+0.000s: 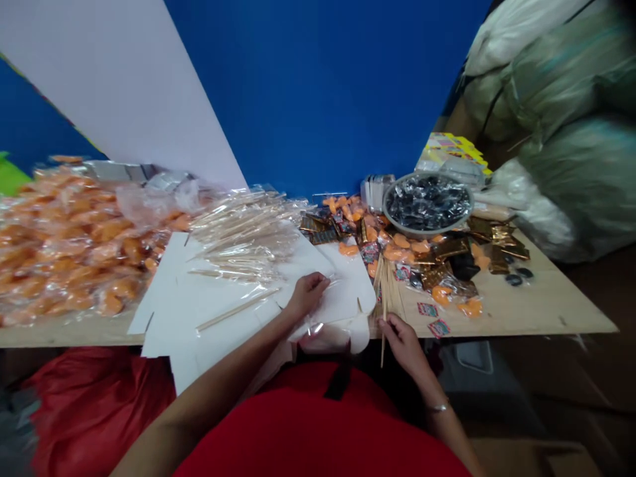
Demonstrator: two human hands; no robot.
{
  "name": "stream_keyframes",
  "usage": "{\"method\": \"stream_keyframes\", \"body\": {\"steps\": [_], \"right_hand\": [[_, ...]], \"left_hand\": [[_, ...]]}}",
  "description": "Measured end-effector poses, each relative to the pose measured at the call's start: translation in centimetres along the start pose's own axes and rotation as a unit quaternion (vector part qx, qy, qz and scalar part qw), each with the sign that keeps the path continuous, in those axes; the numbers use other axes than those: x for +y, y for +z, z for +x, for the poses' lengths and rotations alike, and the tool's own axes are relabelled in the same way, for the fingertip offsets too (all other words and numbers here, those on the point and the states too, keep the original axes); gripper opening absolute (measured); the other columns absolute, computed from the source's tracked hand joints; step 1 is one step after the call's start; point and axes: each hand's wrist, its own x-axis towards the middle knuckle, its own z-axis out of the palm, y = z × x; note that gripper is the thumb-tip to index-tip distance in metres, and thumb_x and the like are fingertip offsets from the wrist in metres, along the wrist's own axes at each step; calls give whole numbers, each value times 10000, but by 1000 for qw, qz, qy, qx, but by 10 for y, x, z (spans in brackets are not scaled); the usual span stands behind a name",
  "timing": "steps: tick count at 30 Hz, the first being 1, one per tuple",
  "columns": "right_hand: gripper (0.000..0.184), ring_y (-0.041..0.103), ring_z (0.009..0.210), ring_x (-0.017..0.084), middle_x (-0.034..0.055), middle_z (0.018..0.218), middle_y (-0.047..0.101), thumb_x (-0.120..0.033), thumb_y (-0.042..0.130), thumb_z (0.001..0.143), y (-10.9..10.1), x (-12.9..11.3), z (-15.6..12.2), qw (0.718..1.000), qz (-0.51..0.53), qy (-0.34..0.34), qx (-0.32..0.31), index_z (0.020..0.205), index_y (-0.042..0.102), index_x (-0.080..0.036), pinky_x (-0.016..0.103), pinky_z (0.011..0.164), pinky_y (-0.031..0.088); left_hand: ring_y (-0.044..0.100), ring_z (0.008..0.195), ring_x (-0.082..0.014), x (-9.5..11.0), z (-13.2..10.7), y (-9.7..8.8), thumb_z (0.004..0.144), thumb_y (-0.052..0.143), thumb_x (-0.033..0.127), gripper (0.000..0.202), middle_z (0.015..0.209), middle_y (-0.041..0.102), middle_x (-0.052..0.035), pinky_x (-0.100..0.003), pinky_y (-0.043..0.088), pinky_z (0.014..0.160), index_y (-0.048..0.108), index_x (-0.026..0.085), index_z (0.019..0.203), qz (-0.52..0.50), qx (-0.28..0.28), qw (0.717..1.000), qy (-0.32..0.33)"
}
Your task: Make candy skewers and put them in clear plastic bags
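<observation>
Pale wooden counter (521, 311) spans the view in front of the person; at its near edge the right hand (401, 341) has a narrow grip, thumb and fingers closed on thin pale wooden sticks (384, 291), though I cannot tell how many it pinches; their long axis runs away from the body, one near end jutting past the edge toward the person, the far ends reaching toward the clutter; held low on the shaft, they probably sit easily in the fingers with most of their length free.

Left of them, the left hand (309, 291) pinches a crumpled strip of clear plastic film (336, 281) above flat white cardboard (238, 341), which likely serves as a clean work surface; one straight film-wrapped wooden stick (238, 310) lies alone on it, slanting from near left to far right; beyond it, a heap of film-wrapped wooden sticks (238, 225) lies mostly crosswise, roughly parallel, perhaps so they stack neatly.

Farther back, a round grey bowl of black wrapped pieces (428, 202) stands among orange wrapped pieces (397, 253), apparently keeping the black ones together; behind everything rises a plain blue wall panel (318, 93).
</observation>
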Motion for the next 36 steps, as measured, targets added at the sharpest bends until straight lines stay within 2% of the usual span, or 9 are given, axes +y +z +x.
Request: {"method": "stream_keyframes", "body": {"steps": [7,10,13,16,18,24,26,30,36], "right_hand": [[380,541,627,163,-6,624,578,-549,588,796,-22,34,-30,988,101,100,58,762,618,-171,270,635,427],[400,556,646,164,1,641,606,-565,619,761,-26,40,-37,983,120,109,88,817,656,-170,278,663,441],[411,540,605,145,-1,662,609,-576,615,757,-29,39,-41,974,147,117,128,842,666,-177,258,598,435],[413,507,539,129,1,660,602,-570,625,754,-31,30,-40,966,172,120,148,862,668,-173,241,507,409],[393,515,535,131,6,646,602,-548,653,743,-32,21,-38,965,182,114,149,847,672,-169,242,496,419],[328,615,633,176,31,698,669,-475,715,719,-32,-8,-29,961,190,85,183,834,675,-171,308,608,514],[308,619,622,162,22,711,672,-444,729,717,-34,-13,-27,944,227,82,223,845,666,-171,301,610,518],[273,600,581,109,0,781,663,-401,750,698,-36,-25,-20,886,322,48,332,805,633,-178,258,579,517],[239,612,601,91,-3,842,667,-365,726,726,-32,-47,-5,858,329,21,393,844,635,-179,251,624,535]], "left_hand": [[428,500,-99,0,-5,2,815,528,383,244,527,478,41,-196,323,461,572,160,727,14,-23,999,21],[474,585,-119,9,-11,6,793,555,361,231,599,543,11,-209,362,521,610,151,716,28,-35,998,37],[507,625,-127,23,-23,17,776,578,340,218,621,578,2,-218,389,575,635,148,688,38,-81,995,54],[513,580,-114,38,-38,30,800,557,317,193,612,575,17,-212,392,561,648,150,830,16,-128,990,64],[525,580,-111,46,-45,37,826,535,305,195,634,583,16,-210,405,567,633,151,898,2,-139,987,79],[550,628,-126,54,-51,34,888,474,323,255,648,605,-1,-218,423,627,661,152,857,43,-138,982,120],[543,627,-128,55,-52,31,896,460,333,289,649,608,-6,-218,416,622,667,151,811,55,-146,981,115],[533,628,-133,53,-52,32,904,436,368,341,648,602,-9,-219,408,613,670,149,787,41,-171,980,89],[526,650,-138,46,-50,38,907,430,416,374,661,597,-10,-225,403,629,688,151,851,18,-185,980,66]]}}
